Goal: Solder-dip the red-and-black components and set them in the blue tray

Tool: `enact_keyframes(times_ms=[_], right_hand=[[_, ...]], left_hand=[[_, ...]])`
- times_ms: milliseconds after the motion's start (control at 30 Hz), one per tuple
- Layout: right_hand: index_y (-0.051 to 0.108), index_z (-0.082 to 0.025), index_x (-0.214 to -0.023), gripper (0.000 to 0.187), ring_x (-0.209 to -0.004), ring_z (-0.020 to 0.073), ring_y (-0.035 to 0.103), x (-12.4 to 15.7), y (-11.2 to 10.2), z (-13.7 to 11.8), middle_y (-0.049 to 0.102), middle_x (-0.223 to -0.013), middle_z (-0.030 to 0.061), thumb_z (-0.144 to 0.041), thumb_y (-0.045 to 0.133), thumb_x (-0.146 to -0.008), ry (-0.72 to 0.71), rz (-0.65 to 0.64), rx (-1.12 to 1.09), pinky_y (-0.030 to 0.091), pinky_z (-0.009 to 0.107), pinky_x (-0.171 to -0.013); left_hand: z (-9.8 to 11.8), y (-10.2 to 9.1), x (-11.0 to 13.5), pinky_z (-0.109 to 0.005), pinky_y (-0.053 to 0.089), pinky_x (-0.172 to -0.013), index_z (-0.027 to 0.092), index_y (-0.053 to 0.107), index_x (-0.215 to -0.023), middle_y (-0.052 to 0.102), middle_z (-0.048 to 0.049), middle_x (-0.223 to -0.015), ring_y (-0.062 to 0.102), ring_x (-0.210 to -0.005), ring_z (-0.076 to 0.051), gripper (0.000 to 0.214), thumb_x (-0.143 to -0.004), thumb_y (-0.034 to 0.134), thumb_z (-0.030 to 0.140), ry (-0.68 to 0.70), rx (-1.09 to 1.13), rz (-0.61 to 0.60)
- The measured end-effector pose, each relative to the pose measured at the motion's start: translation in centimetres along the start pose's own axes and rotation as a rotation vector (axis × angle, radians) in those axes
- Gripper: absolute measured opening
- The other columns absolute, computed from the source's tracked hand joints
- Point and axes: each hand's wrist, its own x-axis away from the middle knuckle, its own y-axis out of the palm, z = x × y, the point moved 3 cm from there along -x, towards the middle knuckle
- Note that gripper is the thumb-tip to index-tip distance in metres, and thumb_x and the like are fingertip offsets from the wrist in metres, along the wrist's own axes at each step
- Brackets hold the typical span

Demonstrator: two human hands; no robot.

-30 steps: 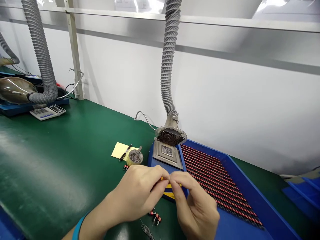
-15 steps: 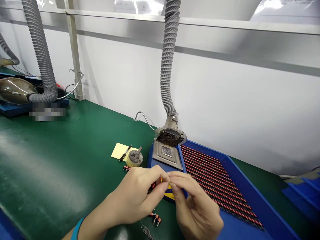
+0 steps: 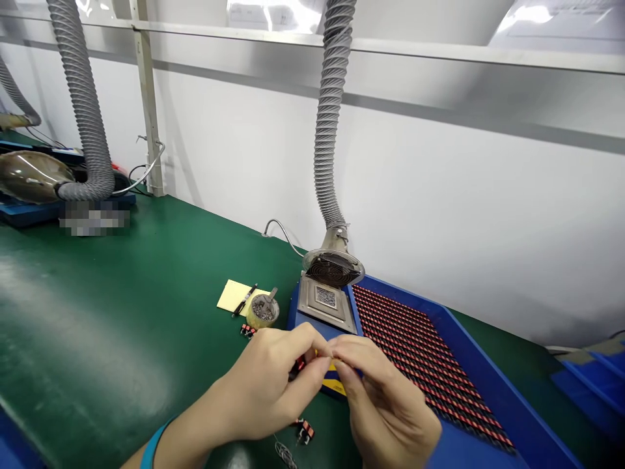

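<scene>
My left hand (image 3: 273, 384) is closed, with a small red-and-black component (image 3: 297, 369) partly showing inside its curled fingers. My right hand (image 3: 388, 404) pinches with thumb and forefinger right against the left fingertips; whatever lies between them is too small to make out. Below the hands, a few loose red-and-black components (image 3: 305, 431) lie on the green table beside a bundle of thin wires (image 3: 284, 454). Just beyond the fingers stands a blue device with a square metal top (image 3: 307, 312), its yellow label partly covered by my hands.
A blue tray (image 3: 481, 358) with rows of red-and-black components (image 3: 420, 352) stands at the right. A fume hood (image 3: 334, 264) hangs over the device on a grey hose (image 3: 329, 130). Left of it are a jar of grey material (image 3: 263, 311), a pen (image 3: 244, 301) and yellow paper (image 3: 229, 294).
My right hand has shifted slightly right and turned a little, its fingertips still meeting the left ones. My left hand has hardly moved.
</scene>
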Motion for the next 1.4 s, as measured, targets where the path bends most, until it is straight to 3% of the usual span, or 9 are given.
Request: enact_keyframes(times_ms=[133, 233, 367, 533, 733, 867, 1100, 1267, 1400], right_hand=[[0.065, -0.022, -0.08, 0.017, -0.065, 0.0149, 0.059, -0.3, 0.4, 0.2, 0.063, -0.07, 0.0011, -0.013, 0.054, -0.089, 0.189, -0.058, -0.042, 0.048, 0.026, -0.06], [0.056, -0.021, -0.064, 0.033, -0.047, 0.0118, 0.047, -0.6, 0.8, 0.6, 0.049, -0.051, -0.0026, -0.029, 0.046, -0.095, 0.41, -0.108, -0.378, 0.042, 0.023, -0.047], [0.067, -0.023, -0.085, 0.011, -0.073, 0.0151, 0.062, -0.5, 0.2, 0.6, 0.065, -0.074, 0.001, -0.019, 0.058, -0.09, 0.265, -0.059, -0.285, 0.052, 0.025, -0.069], [0.066, -0.025, -0.101, 0.028, -0.09, 0.017, 0.063, 0.2, 0.0, 0.1, 0.069, -0.092, 0.0023, -0.003, 0.057, -0.086, 0.018, -0.048, 0.023, 0.05, 0.028, -0.081], [0.054, -0.021, -0.062, 0.038, -0.049, 0.0109, 0.049, -0.4, 0.8, 0.7, 0.05, -0.052, -0.0033, -0.029, 0.044, -0.097, 0.414, -0.061, -0.371, 0.043, 0.021, -0.048], [0.069, -0.024, -0.089, 0.009, -0.077, 0.0143, 0.063, -0.6, 0.2, 0.5, 0.067, -0.078, -0.0005, -0.019, 0.061, -0.089, 0.22, 0.015, -0.283, 0.052, 0.024, -0.072], [0.068, -0.025, -0.104, 0.036, -0.089, 0.0168, 0.062, -0.2, 0.0, -0.2, 0.068, -0.09, 0.0007, 0.003, 0.059, -0.082, -0.071, -0.019, 0.045, 0.049, 0.03, -0.081], [0.059, -0.021, -0.072, 0.023, -0.058, 0.0128, 0.052, -0.3, 0.7, 0.7, 0.056, -0.064, -0.0009, -0.022, 0.05, -0.094, 0.371, -0.092, -0.184, 0.044, 0.024, -0.054], [0.057, -0.021, -0.062, 0.033, -0.049, 0.0128, 0.049, -0.6, 0.8, 0.7, 0.051, -0.051, -0.0021, -0.032, 0.052, -0.093, 0.456, -0.073, -0.532, 0.046, 0.025, -0.052]], left_hand=[[0.3, 0.5, 0.0, -0.025, 0.035, -0.053, 0.017, 0.054, -0.079, 0.062, -0.0006, -0.064, 0.05, -0.052, -0.012, 0.02, -0.093, 0.04, 0.014, 0.193, -0.292, 0.045], [0.6, 0.5, 0.0, -0.025, 0.034, -0.052, 0.017, 0.053, -0.077, 0.064, 0.0007, -0.064, 0.049, -0.05, -0.011, 0.02, -0.092, 0.041, 0.01, 0.27, -0.33, 0.083], [0.5, 0.0, -0.1, -0.019, 0.036, -0.052, 0.019, 0.052, -0.08, 0.056, 0.0047, -0.062, 0.049, -0.051, -0.008, 0.016, -0.092, 0.044, 0.015, 0.091, -0.095, 0.073], [0.3, 0.2, -0.1, -0.02, 0.036, -0.053, 0.018, 0.052, -0.08, 0.056, 0.0039, -0.063, 0.05, -0.053, -0.009, 0.017, -0.093, 0.043, 0.016, 0.078, -0.117, 0.035], [0.7, 0.6, 0.0, -0.025, 0.032, -0.051, 0.017, 0.053, -0.077, 0.062, 0.002, -0.063, 0.049, -0.049, -0.01, 0.019, -0.092, 0.041, 0.01, 0.284, -0.323, 0.129], [0.4, 0.0, -0.1, -0.019, 0.034, -0.052, 0.019, 0.051, -0.08, 0.055, 0.0053, -0.063, 0.047, -0.052, -0.007, 0.015, -0.092, 0.045, 0.015, 0.036, -0.019, 0.063], [0.2, 0.1, -0.1, -0.019, 0.036, -0.053, 0.018, 0.053, -0.08, 0.053, 0.0051, -0.062, 0.047, -0.053, -0.008, 0.016, -0.093, 0.045, 0.017, 0.019, -0.028, 0.024], [0.7, 0.8, 0.2, -0.027, 0.03, -0.049, 0.015, 0.055, -0.075, 0.061, 0.001, -0.059, 0.046, -0.047, -0.012, 0.023, -0.091, 0.041, 0.009, 0.342, -0.431, 0.158], [0.7, 0.5, 0.1, -0.023, 0.036, -0.053, 0.017, 0.053, -0.077, 0.062, 0.003, -0.062, 0.051, -0.05, -0.009, 0.019, -0.091, 0.043, 0.01, 0.225, -0.254, 0.133]])
